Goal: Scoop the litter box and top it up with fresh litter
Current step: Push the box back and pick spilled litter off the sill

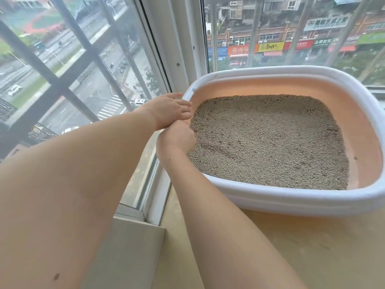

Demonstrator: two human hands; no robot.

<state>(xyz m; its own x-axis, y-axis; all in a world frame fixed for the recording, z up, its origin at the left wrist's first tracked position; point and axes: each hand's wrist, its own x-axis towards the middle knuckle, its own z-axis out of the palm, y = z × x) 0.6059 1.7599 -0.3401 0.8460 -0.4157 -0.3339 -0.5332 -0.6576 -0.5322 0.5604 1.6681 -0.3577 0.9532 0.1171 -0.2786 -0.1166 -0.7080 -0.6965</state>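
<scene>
Setting: high-rise window [87, 59], street below.
Litter box [312, 197]: on sill, litter [270, 142] level.
Left hand [168, 109]: relaxed, fingers resting on near-left rim, likely steadying.
Right hand [177, 136]: curled at rim; contents hidden.

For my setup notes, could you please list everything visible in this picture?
litter box: one, white rim, peach inside, on the sill by the windows
litter: one bed, grey-beige granules, filling the box floor
sill: one, pale wood-tone, under the box
windows: two panes, grey bars, behind and left of the box, street outside
left hand: one, at the box's left rim, fingers extended
right hand: one, just below the left, fingers curled at the rim; grip hidden
</scene>
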